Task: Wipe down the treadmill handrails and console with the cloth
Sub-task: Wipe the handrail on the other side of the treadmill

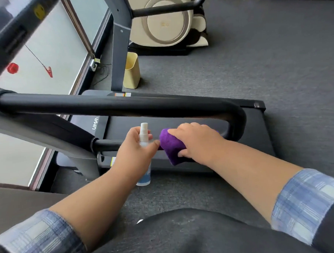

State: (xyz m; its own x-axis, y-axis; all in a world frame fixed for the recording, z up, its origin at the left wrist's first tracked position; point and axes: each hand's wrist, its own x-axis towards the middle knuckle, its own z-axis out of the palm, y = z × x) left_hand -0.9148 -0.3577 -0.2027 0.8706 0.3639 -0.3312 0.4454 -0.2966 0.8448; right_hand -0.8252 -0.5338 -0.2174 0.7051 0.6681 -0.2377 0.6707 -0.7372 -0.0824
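- Two hands are showing: the left hand (pixel 133 147) and the right hand (pixel 197 141).
- One purple cloth (pixel 172 148) is showing.
- One spray bottle (pixel 143 138) is showing.
- One treadmill (pixel 255 141) is standing here, with one looped black handrail (pixel 123 105).
- One cream exercise machine (pixel 167 21) is standing behind.
- One yellow bin (pixel 131 72) is sitting on the carpet.
- Two plaid sleeves are showing, the left sleeve (pixel 43 239) and the right sleeve (pixel 307 204).

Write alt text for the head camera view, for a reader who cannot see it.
A person's right hand presses a purple cloth onto a treadmill's lower black handrail, while the left hand grips a small white spray bottle. The treadmill deck lies below on grey carpet, and a cream bin stands beyond.
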